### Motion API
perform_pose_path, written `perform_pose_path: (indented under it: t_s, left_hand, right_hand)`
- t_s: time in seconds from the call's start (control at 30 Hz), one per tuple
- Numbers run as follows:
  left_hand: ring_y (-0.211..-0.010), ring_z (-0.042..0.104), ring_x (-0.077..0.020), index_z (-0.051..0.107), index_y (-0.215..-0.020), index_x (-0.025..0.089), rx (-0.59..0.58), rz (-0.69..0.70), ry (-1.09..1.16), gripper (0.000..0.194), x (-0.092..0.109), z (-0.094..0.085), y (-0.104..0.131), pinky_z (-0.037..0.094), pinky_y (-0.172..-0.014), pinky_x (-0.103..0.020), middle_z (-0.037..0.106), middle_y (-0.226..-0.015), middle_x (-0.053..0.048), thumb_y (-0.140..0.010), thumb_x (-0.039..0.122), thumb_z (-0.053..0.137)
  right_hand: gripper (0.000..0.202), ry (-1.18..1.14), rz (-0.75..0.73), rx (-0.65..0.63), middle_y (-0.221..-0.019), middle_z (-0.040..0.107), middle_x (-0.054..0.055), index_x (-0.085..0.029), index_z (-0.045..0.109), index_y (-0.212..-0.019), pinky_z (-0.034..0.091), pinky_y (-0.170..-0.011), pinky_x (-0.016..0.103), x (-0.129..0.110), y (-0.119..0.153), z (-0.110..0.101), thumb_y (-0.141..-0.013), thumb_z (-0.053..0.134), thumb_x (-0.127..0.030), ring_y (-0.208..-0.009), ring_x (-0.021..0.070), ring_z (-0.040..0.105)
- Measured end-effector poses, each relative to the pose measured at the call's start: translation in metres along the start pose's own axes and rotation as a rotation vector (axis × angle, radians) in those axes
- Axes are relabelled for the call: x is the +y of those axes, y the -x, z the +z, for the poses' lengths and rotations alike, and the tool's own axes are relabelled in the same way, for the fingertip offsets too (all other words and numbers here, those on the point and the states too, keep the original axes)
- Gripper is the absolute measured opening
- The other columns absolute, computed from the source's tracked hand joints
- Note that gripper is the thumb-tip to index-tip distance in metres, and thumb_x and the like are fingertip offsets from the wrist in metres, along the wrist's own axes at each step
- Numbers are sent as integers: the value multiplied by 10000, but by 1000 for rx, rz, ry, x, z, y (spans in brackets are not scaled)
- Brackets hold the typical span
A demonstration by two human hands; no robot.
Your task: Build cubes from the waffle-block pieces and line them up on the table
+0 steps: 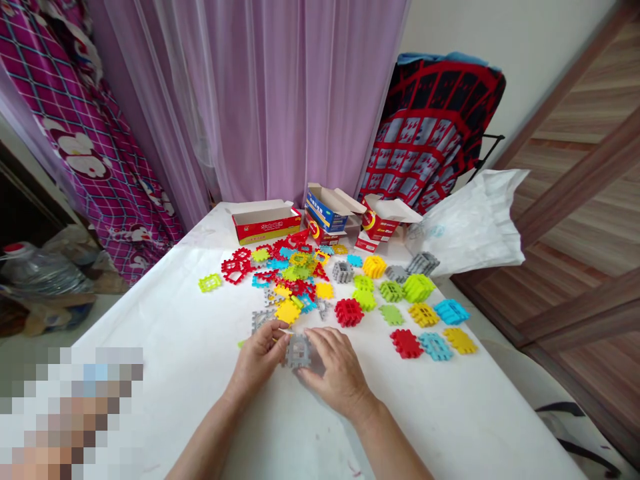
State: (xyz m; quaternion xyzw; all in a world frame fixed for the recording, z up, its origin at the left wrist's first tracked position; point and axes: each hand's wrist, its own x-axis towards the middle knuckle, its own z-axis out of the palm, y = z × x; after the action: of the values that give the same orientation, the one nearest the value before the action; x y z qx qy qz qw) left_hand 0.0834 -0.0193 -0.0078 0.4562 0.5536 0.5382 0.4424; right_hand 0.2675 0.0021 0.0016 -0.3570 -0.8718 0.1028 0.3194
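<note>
Between my two hands is a grey toothed building tile (299,352) with a window-like opening, held just above the white table. My left hand (263,353) grips its left edge with bent fingers and thumb. My right hand (336,365) curls round the right side, thumb below and fingers on top. Right behind the hands lie a yellow tile (288,311) and another grey tile (261,321), part of a loose heap of red, blue, green, yellow and grey pieces. To the right stand stacks sorted by colour, the red stack (349,312) being nearest my right hand.
Open cardboard boxes line the back: a long red box (266,225), a blue box (327,208) and a red box (383,219). A white plastic bag (470,220) rests at the right edge. A lone green frame tile (210,283) lies left. The lower left corner is pixelated.
</note>
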Motion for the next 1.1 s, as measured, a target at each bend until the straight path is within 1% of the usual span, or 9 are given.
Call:
perform_pose_path:
  t_s: [0.17, 0.3, 0.37, 0.47, 0.53, 0.6, 0.73, 0.9, 1.1]
  left_hand:
    - [-500, 563, -114, 596, -942, 205, -10, 35, -27, 390, 2, 2, 6, 473, -483, -249, 607, -616, 44, -746, 540, 640]
    - [-564, 587, -136, 625, -992, 197, 158, 55, -159, 409, 10, -3, 11, 489, -546, -269, 615, -635, 28, -794, 550, 571]
    - [-577, 592, -146, 630, -1031, 193, 264, 61, -213, 433, 12, -8, 11, 488, -555, -273, 605, -625, 28, -811, 554, 539]
    - [-631, 628, -172, 633, -1045, 194, 386, 68, -246, 461, 11, -16, 6, 498, -572, -283, 629, -660, 10, -803, 571, 526]
    - [-668, 652, -186, 634, -1045, 201, 457, 67, -251, 474, 7, -21, 1, 504, -580, -287, 654, -701, -6, -786, 585, 533]
    - [-701, 670, -193, 629, -1048, 210, 516, 62, -236, 482, 3, -25, -5, 509, -583, -288, 684, -781, -26, -768, 593, 542]
    - [-706, 675, -193, 612, -1071, 212, 581, 36, -185, 497, 1, -31, -12, 488, -522, -272, 695, -894, -50, -747, 584, 556]
    - [-667, 663, -182, 627, -1063, 205, 576, -15, -143, 496, 2, -33, -13, 450, -460, -247, 700, -851, -44, -720, 562, 590]
    - [-706, 676, -181, 623, -1068, 218, 565, -15, -138, 434, -1, -32, -12, 459, -455, -230, 709, -908, -51, -748, 511, 597]
  right_hand:
    - [511, 4, 39, -82, -1121, 654, 82, -219, 591, -1191, 463, -922, 414, -9, -3, -7, -702, 742, -209, -1053, 261, 575]
    - [468, 5, 60, -43, -1115, 652, 78, -216, 607, -1155, 471, -920, 400, 4, -11, -24, -701, 717, -213, -1047, 252, 580]
    - [456, 26, 82, 14, -1131, 644, 78, -224, 613, -1159, 473, -932, 395, 29, -24, -43, -711, 696, -234, -1059, 247, 583]
    - [449, 78, 167, 79, -1169, 623, 76, -241, 628, -1164, 459, -971, 408, 83, -59, -76, -722, 688, -294, -1107, 254, 574]
    - [454, 112, 221, 16, -1155, 626, 68, -250, 645, -1150, 465, -964, 405, 121, -87, -94, -706, 704, -321, -1095, 255, 587]
    - [471, 147, 265, -118, -1166, 622, 71, -244, 660, -1149, 471, -952, 390, 152, -114, -104, -688, 725, -318, -1067, 249, 605]
    - [530, 236, 257, -322, -1182, 616, 72, -260, 679, -1160, 448, -985, 380, 185, -148, -99, -650, 778, -366, -1115, 259, 587]
    - [560, 283, 216, -444, -1222, 606, 88, -255, 679, -1185, 438, -1000, 391, 191, -163, -84, -650, 784, -387, -1149, 284, 558]
    - [547, 284, 181, -518, -1175, 619, 75, -255, 671, -1197, 439, -982, 368, 197, -168, -81, -670, 777, -361, -1121, 267, 564]
